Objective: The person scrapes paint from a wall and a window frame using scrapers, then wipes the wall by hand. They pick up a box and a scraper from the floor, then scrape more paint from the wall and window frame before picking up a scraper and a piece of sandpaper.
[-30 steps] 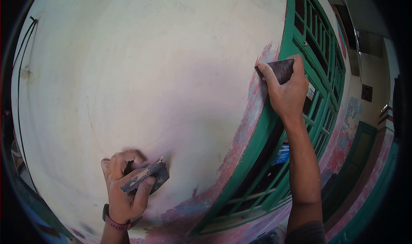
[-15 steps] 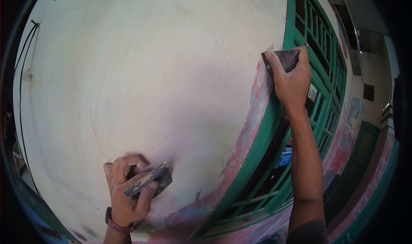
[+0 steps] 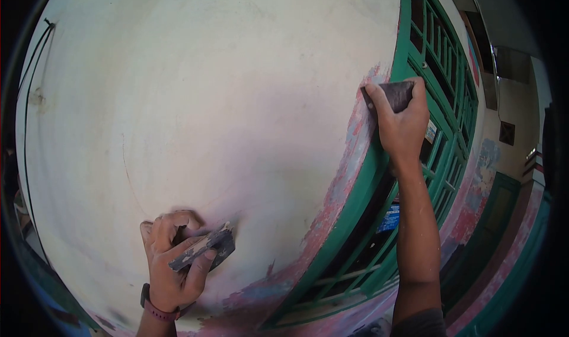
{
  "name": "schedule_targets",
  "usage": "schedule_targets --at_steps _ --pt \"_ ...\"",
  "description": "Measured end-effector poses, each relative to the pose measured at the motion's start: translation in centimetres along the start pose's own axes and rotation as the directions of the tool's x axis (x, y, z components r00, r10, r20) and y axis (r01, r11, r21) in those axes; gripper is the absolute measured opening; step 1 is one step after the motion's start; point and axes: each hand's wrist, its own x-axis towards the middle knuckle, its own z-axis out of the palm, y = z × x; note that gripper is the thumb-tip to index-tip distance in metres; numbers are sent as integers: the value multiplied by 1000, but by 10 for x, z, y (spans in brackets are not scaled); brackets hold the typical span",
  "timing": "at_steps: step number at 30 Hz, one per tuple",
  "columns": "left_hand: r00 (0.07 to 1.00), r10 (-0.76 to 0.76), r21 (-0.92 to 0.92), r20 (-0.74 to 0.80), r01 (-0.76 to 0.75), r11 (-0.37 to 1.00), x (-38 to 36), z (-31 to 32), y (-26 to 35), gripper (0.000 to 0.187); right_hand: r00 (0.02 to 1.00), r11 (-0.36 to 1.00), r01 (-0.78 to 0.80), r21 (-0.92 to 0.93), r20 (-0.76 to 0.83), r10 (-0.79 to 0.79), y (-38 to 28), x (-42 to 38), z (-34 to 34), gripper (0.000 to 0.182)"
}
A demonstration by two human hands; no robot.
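My right hand (image 3: 404, 123) grips a dark flat scraper (image 3: 398, 96), thumb on its near face. The scraper's left edge lies at the wall's border beside the green window frame (image 3: 364, 177). Around it runs a scraped strip (image 3: 349, 153) of red and grey under-paint. Lower left, my left hand (image 3: 169, 254) is closed around a dark putty scraper (image 3: 204, 247) caked with pale residue. Its knuckles are close against the cream wall (image 3: 207, 100), and the thumb presses the scraper from below. A watch with a reddish strap (image 3: 160, 312) is on the left wrist.
Green window bars (image 3: 444, 88) fill the right side, with a blue sticker (image 3: 389, 218) low on the pane. A black cord (image 3: 26, 117) hangs from a nail at the far left. Beyond the window stands a dark green door (image 3: 498, 212).
My right hand has slid the scraper down along the frame's border, and more reddish scraped surface shows above it. My left hand keeps nearly the same place and hold.
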Motion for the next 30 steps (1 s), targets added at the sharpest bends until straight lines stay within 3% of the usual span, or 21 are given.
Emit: schedule_targets --at_steps 3,5,8,11,17,21,25,28,30 --pt "1000 6 -2 4 -6 1000 1 1 -1 28 999 1000 11 0 -52 -11 1 2 5 49" --pt "1000 1 0 7 -1 1000 0 0 -1 28 997 996 62 -67 -47 -65 -5 -14 2 49" --pt "1000 -5 1 7 5 1000 0 -1 1 28 996 995 91 -28 4 -90 -5 -17 -2 49" --pt "1000 -5 -9 -11 5 1000 1 3 0 27 1000 999 7 42 -12 -6 -6 -2 3 49" --pt "998 -57 -47 -25 55 997 -2 4 3 29 998 999 23 34 56 -25 -4 -26 -1 49" --pt "998 -62 -89 -3 62 994 1 5 -1 30 999 998 -37 49 -24 38 -6 -10 6 49" --pt "998 -54 -35 -10 54 998 1 2 3 31 997 991 72 112 -8 -71 -4 -40 4 47" --pt "999 -42 -54 -10 41 998 2 2 2 31 999 1000 -11 -21 42 11 -9 -18 -4 46" --pt "999 -36 -45 -9 36 998 2 3 3 30 999 999 -35 39 8 35 -7 -16 0 46"
